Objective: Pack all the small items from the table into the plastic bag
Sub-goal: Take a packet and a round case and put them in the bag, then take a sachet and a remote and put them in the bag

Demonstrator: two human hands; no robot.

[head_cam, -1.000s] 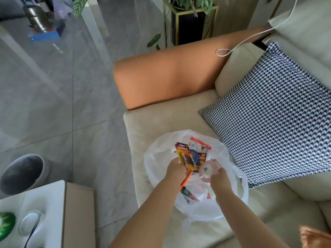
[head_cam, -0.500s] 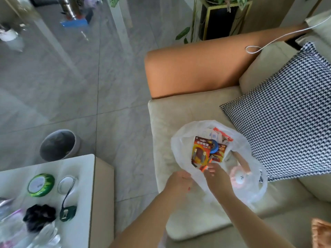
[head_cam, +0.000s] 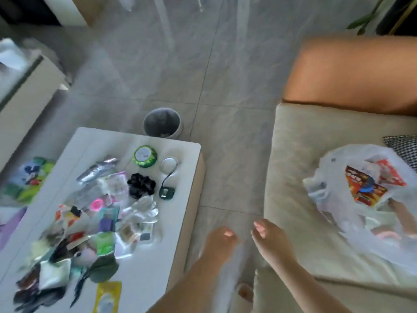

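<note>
A: Where are the person's hands?

B: Both hang over the floor gap between the table (head_cam: 171, 276) and the sofa (head_cam: 291, 168). The left hand (head_cam: 220, 241) has its fingers curled in loosely and grasps nothing; the right hand (head_cam: 269, 237) is likewise empty, fingers bent and relaxed. They sit close together without touching.

A: And the plastic bag?

B: The plastic bag (head_cam: 338, 213) lies on the sofa seat toward its right side, mouth open, well apart from both hands. A red and yellow battery pack (head_cam: 363, 188) shows inside, with other packets blurred behind it.

A: What is on the table?

B: Many small items. Near the far right corner sit a green tape roll (head_cam: 145, 155) and a white round case (head_cam: 169, 164). Just nearer are a black scrunchie (head_cam: 141, 185) and a small green pouch (head_cam: 167, 192). A yellow packet (head_cam: 107, 297) lies at the near edge. The heap toward the left edge is too blurred to name.

A: Anything past the table?

B: A grey bin (head_cam: 162, 123) stands on the floor beyond the far edge.
</note>
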